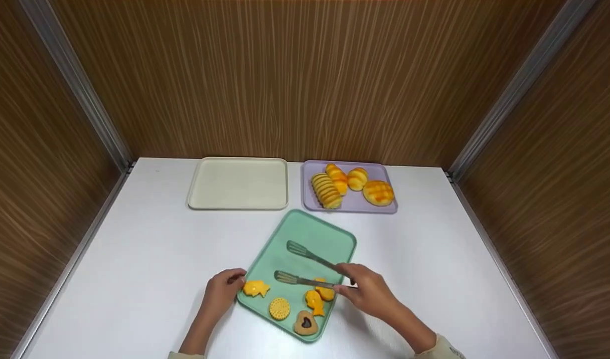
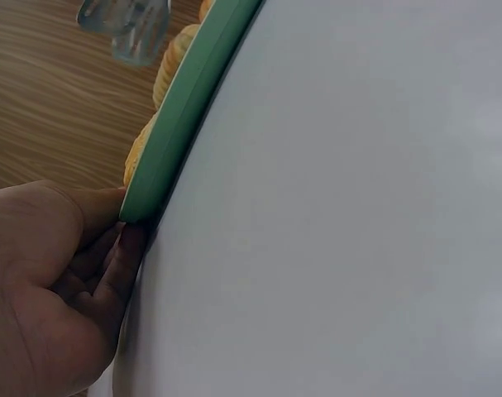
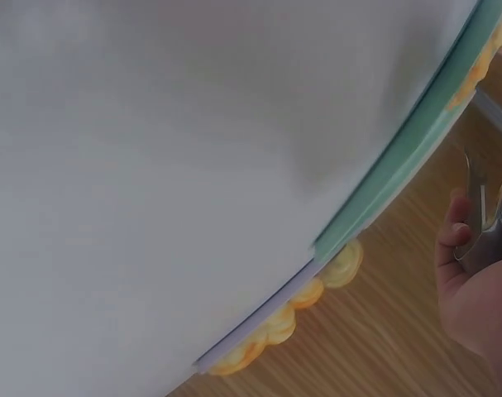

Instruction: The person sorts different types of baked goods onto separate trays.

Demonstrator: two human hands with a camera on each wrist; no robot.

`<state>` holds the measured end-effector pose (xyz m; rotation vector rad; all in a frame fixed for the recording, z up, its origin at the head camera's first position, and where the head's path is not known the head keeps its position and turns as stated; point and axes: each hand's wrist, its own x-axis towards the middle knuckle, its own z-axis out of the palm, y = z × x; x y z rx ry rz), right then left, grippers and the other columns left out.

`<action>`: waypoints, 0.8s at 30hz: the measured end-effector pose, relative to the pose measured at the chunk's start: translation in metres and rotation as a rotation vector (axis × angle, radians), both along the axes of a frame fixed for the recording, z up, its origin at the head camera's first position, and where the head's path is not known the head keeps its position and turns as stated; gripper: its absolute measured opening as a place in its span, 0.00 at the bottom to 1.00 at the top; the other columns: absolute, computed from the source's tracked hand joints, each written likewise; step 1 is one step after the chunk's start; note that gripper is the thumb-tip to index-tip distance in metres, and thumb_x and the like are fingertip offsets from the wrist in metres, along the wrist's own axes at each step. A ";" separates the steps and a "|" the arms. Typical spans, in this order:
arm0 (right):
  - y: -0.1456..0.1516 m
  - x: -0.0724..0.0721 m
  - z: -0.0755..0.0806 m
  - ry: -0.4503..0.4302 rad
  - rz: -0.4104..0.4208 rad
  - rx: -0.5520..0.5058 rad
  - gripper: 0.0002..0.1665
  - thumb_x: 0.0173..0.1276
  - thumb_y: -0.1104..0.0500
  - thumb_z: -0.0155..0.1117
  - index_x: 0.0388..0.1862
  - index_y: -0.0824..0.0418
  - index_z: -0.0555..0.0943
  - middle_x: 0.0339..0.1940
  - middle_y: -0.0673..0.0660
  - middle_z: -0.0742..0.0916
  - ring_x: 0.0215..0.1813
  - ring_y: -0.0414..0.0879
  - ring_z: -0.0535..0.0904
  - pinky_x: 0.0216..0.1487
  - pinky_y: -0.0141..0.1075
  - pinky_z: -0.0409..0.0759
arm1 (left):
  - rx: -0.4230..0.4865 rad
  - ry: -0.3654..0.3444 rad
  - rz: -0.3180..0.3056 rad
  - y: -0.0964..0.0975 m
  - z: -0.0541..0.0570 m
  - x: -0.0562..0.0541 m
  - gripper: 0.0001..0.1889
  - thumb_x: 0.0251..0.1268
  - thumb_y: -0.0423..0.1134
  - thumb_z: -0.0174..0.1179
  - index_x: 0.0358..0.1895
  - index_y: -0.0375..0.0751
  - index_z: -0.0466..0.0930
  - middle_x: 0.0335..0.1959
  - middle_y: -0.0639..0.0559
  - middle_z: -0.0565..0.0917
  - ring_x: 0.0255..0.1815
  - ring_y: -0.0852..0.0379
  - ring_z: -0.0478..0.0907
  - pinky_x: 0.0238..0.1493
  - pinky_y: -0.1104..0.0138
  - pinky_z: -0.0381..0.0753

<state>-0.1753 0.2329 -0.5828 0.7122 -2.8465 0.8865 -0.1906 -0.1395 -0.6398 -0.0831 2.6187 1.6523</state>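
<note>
A green tray [image 1: 310,227] lies at a slant on the white table. My left hand [image 1: 224,291] pinches its left corner, thumb above and fingers beneath in the left wrist view. My right hand [image 1: 367,289] holds metal tongs [image 1: 310,256] over the tray, their two slotted heads spread apart with nothing between them. Along the tray's near part lie a fish-shaped cookie [image 1: 256,288], a round dimpled cookie [image 1: 279,309], a second fish-shaped cookie [image 1: 314,301] and a heart-shaped cookie [image 1: 306,324] with a dark centre. One tongs arm partly hides another orange cookie [image 1: 326,293].
A bare cream tray [image 1: 237,184] sits at the back left. Beside it, a lavender tray [image 1: 355,205] carries several breads, among them a ridged roll [image 1: 326,191] and a round bun [image 1: 378,193]. Wood-grain panels [image 1: 265,80] enclose the table's back and sides.
</note>
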 end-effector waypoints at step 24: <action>-0.049 0.011 -0.011 0.118 0.180 0.124 0.23 0.69 0.45 0.67 0.58 0.55 0.82 0.45 0.49 0.90 0.43 0.39 0.83 0.40 0.35 0.81 | 0.015 -0.002 0.005 0.001 -0.002 0.000 0.12 0.72 0.33 0.59 0.53 0.38 0.85 0.47 0.46 0.86 0.49 0.53 0.80 0.54 0.57 0.79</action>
